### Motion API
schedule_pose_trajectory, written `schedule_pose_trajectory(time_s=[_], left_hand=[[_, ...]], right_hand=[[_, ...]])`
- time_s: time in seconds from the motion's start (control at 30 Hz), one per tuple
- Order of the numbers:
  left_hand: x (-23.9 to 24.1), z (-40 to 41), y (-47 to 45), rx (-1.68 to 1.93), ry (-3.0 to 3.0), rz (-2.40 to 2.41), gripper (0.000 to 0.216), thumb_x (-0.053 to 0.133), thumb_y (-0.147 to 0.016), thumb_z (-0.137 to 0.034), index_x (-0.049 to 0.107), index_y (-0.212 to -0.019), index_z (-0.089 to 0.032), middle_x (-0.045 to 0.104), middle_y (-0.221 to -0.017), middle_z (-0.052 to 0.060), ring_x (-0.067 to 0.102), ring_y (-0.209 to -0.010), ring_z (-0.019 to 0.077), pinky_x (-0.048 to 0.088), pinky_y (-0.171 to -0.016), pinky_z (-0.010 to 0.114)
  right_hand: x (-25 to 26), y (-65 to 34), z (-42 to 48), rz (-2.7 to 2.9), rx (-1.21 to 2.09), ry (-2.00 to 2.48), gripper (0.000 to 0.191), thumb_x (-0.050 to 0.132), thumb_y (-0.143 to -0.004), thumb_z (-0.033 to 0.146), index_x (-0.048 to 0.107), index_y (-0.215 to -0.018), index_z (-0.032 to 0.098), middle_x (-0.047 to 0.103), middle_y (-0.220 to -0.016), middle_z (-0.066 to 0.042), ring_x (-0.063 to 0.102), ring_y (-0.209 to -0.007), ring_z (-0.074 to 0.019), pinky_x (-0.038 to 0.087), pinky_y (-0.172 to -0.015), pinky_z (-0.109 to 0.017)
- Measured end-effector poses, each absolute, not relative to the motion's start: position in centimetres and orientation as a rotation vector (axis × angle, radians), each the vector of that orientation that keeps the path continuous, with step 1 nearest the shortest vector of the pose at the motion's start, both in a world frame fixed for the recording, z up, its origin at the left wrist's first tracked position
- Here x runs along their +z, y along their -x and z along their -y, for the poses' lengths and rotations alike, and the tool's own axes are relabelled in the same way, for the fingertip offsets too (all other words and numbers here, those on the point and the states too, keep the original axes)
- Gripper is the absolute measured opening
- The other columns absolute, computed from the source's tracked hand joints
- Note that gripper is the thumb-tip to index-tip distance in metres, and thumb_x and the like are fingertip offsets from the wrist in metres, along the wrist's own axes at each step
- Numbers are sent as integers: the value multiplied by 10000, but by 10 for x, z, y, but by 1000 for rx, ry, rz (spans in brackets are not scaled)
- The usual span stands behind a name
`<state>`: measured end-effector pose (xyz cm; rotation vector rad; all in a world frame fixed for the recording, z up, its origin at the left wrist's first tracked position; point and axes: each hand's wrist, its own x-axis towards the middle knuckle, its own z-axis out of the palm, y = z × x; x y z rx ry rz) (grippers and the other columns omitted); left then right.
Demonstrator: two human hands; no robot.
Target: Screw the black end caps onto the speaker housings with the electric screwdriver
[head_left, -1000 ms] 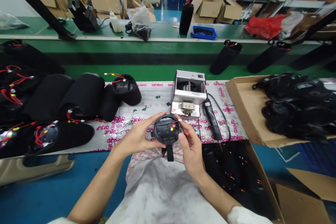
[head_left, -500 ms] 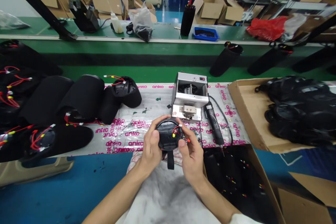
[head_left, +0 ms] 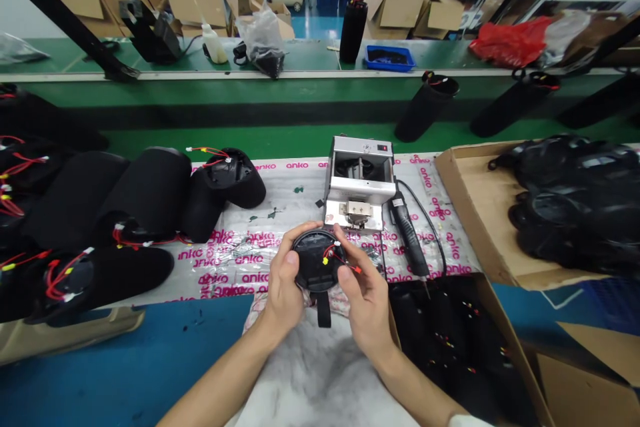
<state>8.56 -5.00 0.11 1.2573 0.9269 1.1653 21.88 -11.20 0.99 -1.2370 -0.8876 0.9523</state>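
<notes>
two hands (head_left: 325, 283), one round cap (head_left: 315, 260)

Rim of the round black cap (head_left: 316, 261) partly behind the left hand (head_left: 284, 288)

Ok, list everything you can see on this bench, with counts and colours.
round part: one, black with red wires, in both hands
machine: one, silver, behind the part
screwdriver: one, black, right of the machine
speaker bodies: several, black, left on the printed sheet
tray: one, cardboard, right, holding black parts
box: one, cardboard, lower right
cylinders: three, black, lying on the green belt
bin: one, blue, far bench
left hand: fingers around the part
right hand: fingers on the part's right edge
</notes>
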Motion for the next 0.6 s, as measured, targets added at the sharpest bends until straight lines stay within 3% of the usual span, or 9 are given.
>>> schedule_pose_trajectory(time_s=[0.17, 0.3, 0.47, 0.6], left_hand=[[7, 47, -78, 1110, -1278, -938, 471, 414, -1148, -511, 710, -1403, -249, 734, -1455, 76, 695, -1303, 281, 565, -1090, 387], [11, 43, -74, 1124, -1379, -891, 375, 433, -1165, -412, 649, -1433, -265, 703, -1474, 85, 677, -1370, 267, 523, -1193, 424], [44, 27, -56, 1081, -1840, -1006, 111, 637, -1087, -234, 697, -1173, -271, 636, -1486, 89, 646, -1432, 287, 550, -1201, 465], [74, 14, -47, 886, -2325, -1014, 112, 697, -1050, -214, 776, -1095, -280, 654, -1498, 81, 687, -1370, 294, 591, -1168, 468]], right_hand=[[9, -218, 110, 903, 969, 1213, 438, 718, -1073, 403, 699, -1510, 377, 650, -1619, -29, 593, -1540, -236, 457, -1342, -440], [6, -219, 110, 913, 981, 1179, 433, 700, -1083, 432, 680, -1510, 363, 658, -1610, -27, 609, -1519, -223, 472, -1320, -401], [2, -222, 109, 968, 983, 1170, 463, 697, -1081, 457, 659, -1524, 329, 647, -1615, -54, 591, -1530, -251, 449, -1334, -445], [1, -223, 108, 1014, 978, 1163, 474, 693, -1086, 438, 632, -1548, 349, 638, -1621, -40, 567, -1549, -243, 440, -1340, -443]])
